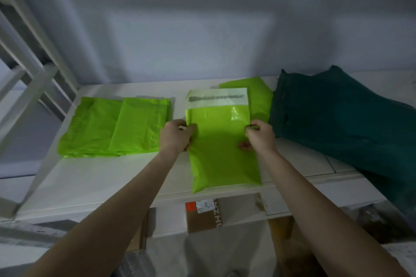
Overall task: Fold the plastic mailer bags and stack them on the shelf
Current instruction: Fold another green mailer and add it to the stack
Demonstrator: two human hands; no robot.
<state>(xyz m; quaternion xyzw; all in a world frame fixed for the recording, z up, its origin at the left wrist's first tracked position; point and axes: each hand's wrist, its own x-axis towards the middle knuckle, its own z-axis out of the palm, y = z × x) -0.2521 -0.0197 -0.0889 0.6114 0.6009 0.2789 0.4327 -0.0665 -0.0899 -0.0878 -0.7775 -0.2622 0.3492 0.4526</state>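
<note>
Left hand (176,135) pinching the left edge of a bright green mailer bag (222,141), fingers curled over the plastic, thumb hidden beneath. Right hand (258,135) gripping the opposite edge at about the same height, fingertips (244,146) tucked under the bag. Bag held flat and lengthwise over the white shelf (108,177), its lower end reaching the shelf's front lip, its upper end showing a pale adhesive strip (217,98) with blurred dark print, unreadable. To the left, well apart from the held bag, a stack of folded green bags (114,126) lying flat on the same shelf, one folded piece on top toward the right side. Behind and to the right of the held bag, more green bags (258,94) partly covered by it, touching a dark green cloth (337,114) draped over the shelf's right end and hanging past the front. Below the shelf edge, a brown cardboard box (203,216) with a white label and an orange patch. White frame bars (29,69) slanting at far left.
</note>
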